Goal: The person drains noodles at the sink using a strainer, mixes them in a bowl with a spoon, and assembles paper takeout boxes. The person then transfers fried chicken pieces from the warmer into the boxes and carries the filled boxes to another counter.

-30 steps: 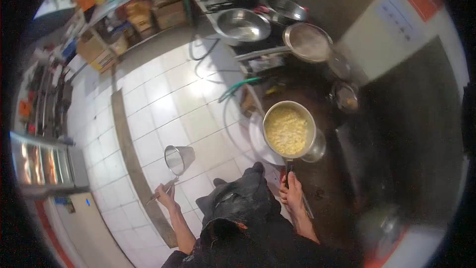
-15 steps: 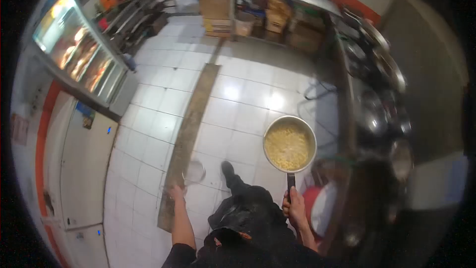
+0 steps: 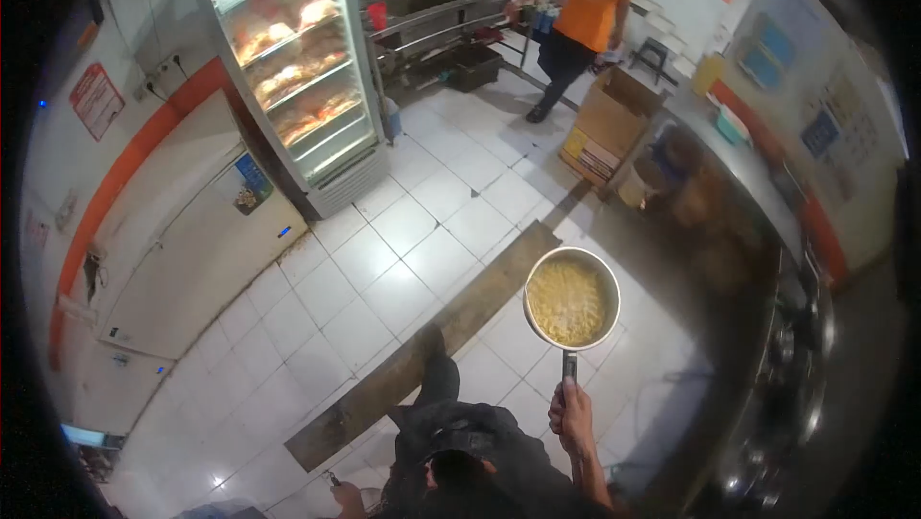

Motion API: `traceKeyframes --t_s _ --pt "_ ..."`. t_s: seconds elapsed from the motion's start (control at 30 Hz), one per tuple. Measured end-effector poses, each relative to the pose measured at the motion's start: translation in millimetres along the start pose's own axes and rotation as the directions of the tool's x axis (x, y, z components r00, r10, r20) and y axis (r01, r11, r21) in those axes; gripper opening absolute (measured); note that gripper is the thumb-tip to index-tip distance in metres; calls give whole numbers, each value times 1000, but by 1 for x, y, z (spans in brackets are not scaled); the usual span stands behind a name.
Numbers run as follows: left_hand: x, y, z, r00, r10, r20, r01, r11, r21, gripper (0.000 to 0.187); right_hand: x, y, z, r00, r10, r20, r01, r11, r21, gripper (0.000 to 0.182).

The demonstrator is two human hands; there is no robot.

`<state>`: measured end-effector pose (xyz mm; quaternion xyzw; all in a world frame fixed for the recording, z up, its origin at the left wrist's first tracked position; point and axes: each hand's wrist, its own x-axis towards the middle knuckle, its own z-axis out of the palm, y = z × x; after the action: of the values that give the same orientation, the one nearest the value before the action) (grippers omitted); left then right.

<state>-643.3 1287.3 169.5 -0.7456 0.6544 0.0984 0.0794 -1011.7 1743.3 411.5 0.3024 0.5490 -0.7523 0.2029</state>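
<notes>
My right hand (image 3: 574, 415) is wrapped round the black handle of a saucepan (image 3: 530, 319). The pan is held out over the floor, roughly level. Yellowish noodles (image 3: 568, 302) in liquid fill much of it. Low at the bottom edge, my left hand (image 3: 349, 500) is closed on a thin handle whose dark end (image 3: 333, 480) pokes out past the fingers. The rest of that utensil is mostly hidden by the frame edge and my dark clothes; it looked round and thin-rimmed earlier.
A lit glass-door fridge (image 3: 297, 68) and a white chest freezer (image 3: 182, 231) stand left. A person in an orange shirt (image 3: 587, 1) is ahead near an open cardboard box (image 3: 612, 121). A brown strip (image 3: 422, 356) crosses the tiled floor. A metal counter (image 3: 743, 164) and stove (image 3: 791, 346) line the right.
The view has swung left, bringing the fridge and the person in orange further in. The saucepan stays in my right hand. My left hand has dropped lower, towards the bottom edge.
</notes>
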Motion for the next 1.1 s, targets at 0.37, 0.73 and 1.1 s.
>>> traceKeyframes --t_s 0.37,0.73,1.1 --pt "80 521 -12 856 513 59 -444 789 -424 40 216 -179 230 979 62 195 -58 998 -26 34" --pt "-1 1077 -179 602 743 -292 -548 118 -828 39 471 -330 406 970 43 240 -10 990 -139 35" --pt "-43 1448 -254 529 722 -446 -515 -145 -845 39 696 -538 562 984 39 174 -19 993 -115 29"
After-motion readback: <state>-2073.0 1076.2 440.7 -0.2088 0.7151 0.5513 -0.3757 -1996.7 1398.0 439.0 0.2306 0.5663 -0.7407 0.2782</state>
